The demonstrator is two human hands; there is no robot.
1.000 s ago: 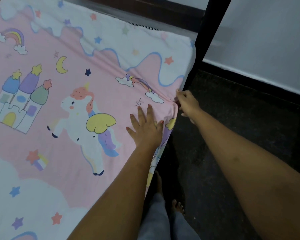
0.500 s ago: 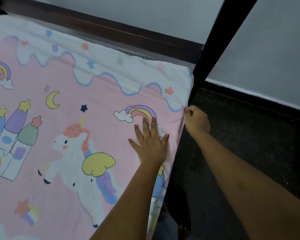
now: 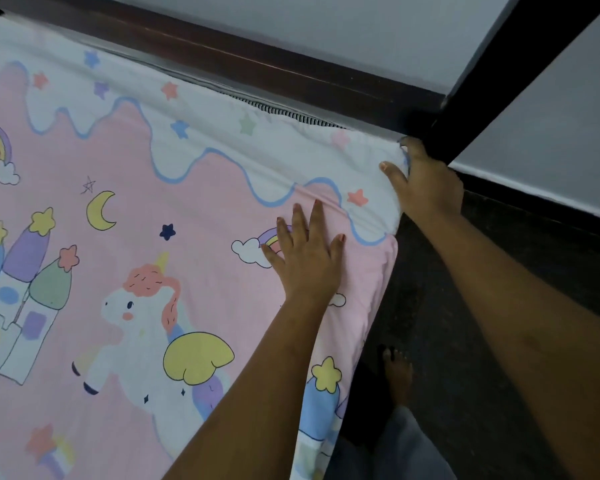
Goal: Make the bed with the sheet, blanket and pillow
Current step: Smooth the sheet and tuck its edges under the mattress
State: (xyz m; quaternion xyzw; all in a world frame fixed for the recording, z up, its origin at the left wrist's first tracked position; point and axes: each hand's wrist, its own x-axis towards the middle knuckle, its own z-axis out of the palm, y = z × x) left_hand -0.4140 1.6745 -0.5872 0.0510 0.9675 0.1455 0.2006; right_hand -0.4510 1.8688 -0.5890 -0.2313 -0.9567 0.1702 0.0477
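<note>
Left grip (image 3: 305, 251) lies spread flat on the pink unicorn-print bed sheet (image 3: 187, 209); right grip (image 3: 426, 181) pinches its white corner, so best pull taut, then tuck squarely

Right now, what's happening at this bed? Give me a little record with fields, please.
Bedding: pink unicorn sheet spread flat
Left: left hand lies flat on the sheet, fingers straight, near the side edge
Right: right hand grips the sheet's far corner, beside the black bedpost
Below: dark floor, a bare foot next to the bed
</note>
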